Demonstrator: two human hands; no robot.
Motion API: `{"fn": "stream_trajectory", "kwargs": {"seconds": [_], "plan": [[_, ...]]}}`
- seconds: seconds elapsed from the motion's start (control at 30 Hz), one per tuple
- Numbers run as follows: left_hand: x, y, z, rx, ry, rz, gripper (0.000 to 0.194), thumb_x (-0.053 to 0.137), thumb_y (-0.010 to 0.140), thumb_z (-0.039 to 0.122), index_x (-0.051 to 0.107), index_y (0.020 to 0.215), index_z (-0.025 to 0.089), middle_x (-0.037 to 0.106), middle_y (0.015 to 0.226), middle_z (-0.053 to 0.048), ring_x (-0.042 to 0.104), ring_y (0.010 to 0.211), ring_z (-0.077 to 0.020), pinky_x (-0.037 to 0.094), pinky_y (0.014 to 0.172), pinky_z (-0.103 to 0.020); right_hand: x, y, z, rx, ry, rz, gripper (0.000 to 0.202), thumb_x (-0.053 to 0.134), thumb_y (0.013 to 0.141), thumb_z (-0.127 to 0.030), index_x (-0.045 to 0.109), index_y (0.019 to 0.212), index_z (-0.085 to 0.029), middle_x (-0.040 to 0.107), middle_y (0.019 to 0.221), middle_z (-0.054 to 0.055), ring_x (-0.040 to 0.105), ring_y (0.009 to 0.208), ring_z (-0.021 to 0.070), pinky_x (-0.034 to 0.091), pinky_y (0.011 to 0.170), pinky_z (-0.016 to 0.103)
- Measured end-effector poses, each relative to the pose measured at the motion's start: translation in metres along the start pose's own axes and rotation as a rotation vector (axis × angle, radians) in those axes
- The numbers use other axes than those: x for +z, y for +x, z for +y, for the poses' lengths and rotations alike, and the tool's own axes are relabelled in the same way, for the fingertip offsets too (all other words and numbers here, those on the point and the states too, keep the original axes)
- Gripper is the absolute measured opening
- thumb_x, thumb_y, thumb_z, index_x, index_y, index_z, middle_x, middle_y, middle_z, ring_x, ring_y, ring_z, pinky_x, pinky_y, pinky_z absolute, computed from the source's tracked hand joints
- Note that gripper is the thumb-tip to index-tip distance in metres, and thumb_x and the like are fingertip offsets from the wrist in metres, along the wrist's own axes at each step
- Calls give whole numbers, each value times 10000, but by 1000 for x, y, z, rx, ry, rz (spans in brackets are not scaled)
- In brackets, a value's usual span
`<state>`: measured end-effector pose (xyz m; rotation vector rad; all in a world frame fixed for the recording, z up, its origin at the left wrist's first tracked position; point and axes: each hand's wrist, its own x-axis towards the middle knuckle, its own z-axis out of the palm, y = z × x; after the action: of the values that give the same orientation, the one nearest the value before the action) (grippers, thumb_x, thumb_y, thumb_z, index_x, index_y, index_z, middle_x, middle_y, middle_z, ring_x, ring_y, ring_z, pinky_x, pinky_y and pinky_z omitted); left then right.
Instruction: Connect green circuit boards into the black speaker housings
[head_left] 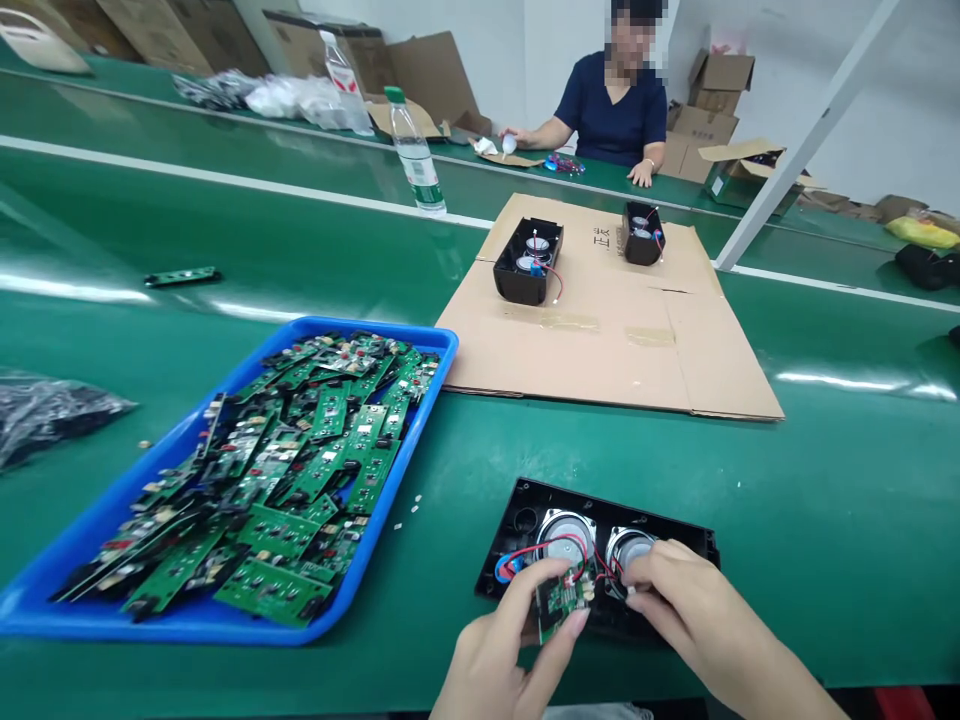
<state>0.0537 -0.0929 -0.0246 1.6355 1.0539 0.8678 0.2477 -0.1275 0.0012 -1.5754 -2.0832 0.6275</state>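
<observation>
Green bench top, glossy with strip reflections; clock face read from the wearer, twelve straight ahead. At ten: blue tray heaped with circuit boards. Left hand next, near twelve: thumb and fingertips clamped on a small circuit board, held over the near left part of a black housing. Board probably light and stiff, its components easily knocked; best taken by bare edges. Long axis, foreshortened and partly finger-covered, seems about one to seven, pale connectors toward two or three. Housing flat on the bench, long axis near nine to three, right end dipping toward four; likely rigid, smooth, heavier, rim the best hold. Red wires look limp. Right hand, farthest right: thumb and forefinger nearly together beside the wires; cannot tell whether anything is pinched.
</observation>
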Motion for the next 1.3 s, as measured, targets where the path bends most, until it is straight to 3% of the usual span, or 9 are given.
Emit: {"fn": "stream_trajectory", "kwargs": {"seconds": [0.13,0.3,0.47,0.67,0.8,0.97,1.13,1.3], "plan": [[2,7,0,56,107,-21,238,499,902,430,567,1070,276,764,827,28,718,592,-129,582,600,-159,12,-1,-3,156,190,92,100,507,916,-174,581,864,-217,631,740,-19,603,668,127,470,571,216],[-3,12,5,31,225,-47,243,502,892,380,581,1091,264,767,841,7,732,638,-163,579,517,-175,17,-1,-7,-9,93,308,185,450,948,-142,591,840,-196,630,730,-4,555,675,133,429,612,269],[-2,13,12,-15,234,-82,212,513,877,336,587,1061,258,766,814,10,704,526,-152,541,453,-182,27,1,-9,-8,15,342,183,445,958,-150,560,817,-172,585,736,-7,500,689,128,366,639,282],[-1,14,16,-16,266,-112,211,502,883,348,589,1042,240,714,644,41,478,266,-92,406,310,-194,26,3,-10,-48,-100,321,273,373,970,-114,569,788,-168,561,686,-2,470,640,134,314,631,298],[-4,17,20,-35,290,-172,186,515,876,307,587,1031,233,708,641,37,576,364,-121,447,348,-189,23,3,-11,-119,-218,301,298,359,964,-94,579,771,-150,539,661,14,439,613,144,306,604,301],[-6,19,23,3,305,-197,175,538,866,243,578,1036,244,738,763,26,692,566,-151,575,574,-218,27,4,-12,-241,-302,324,340,296,952,-68,606,817,-108,541,660,45,416,605,162,315,595,316],[-7,18,22,76,332,-210,209,500,885,191,575,1072,247,752,899,3,718,706,-161,580,692,-228,34,6,-11,-137,-186,388,296,336,967,-87,573,796,-131,505,623,11,406,575,144,341,589,295],[-11,17,20,187,341,-250,241,481,878,126,578,1064,245,741,951,-3,709,828,-154,554,762,-201,35,7,-10,-95,-138,301,284,289,1014,-215,541,1079,-100,583,717,27,491,628,159,370,598,302]]}}
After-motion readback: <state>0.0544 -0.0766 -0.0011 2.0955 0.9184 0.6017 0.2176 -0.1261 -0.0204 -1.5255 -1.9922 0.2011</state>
